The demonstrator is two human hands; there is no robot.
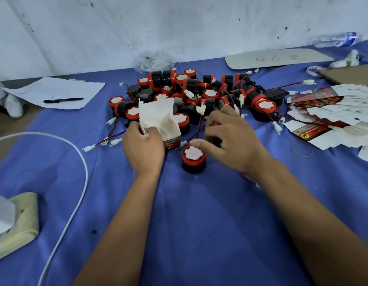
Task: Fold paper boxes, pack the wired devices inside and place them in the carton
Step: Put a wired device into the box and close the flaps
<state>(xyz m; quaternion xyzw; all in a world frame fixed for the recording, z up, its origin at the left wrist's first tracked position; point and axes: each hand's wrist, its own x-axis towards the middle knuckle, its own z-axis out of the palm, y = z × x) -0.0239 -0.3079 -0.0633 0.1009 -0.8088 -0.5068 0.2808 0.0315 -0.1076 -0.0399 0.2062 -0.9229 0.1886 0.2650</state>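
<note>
My left hand (pixel 143 146) grips a small folded paper box (pixel 160 118), open at the top with its white flaps standing up, on the blue cloth. Just right of it a red-and-black wired device (pixel 193 158) stands upright on the cloth. My right hand (pixel 228 139) hovers over it, fingers curled into the front of the pile, with a dark part under the palm; its thumb reaches toward the device's white top. A heap of the same devices (pixel 199 93) with red-black wires and white plugs lies behind both hands.
Flat unfolded boxes (pixel 331 112) fan out at the right, with a rubber band (pixel 302 149) in front and brown cardboard (pixel 352 76) behind. Paper with a black pen (pixel 63 100) lies at left; a white cable (pixel 76 182) and power strip (pixel 16 221) sit near-left. A water bottle (pixel 335 39) lies far right.
</note>
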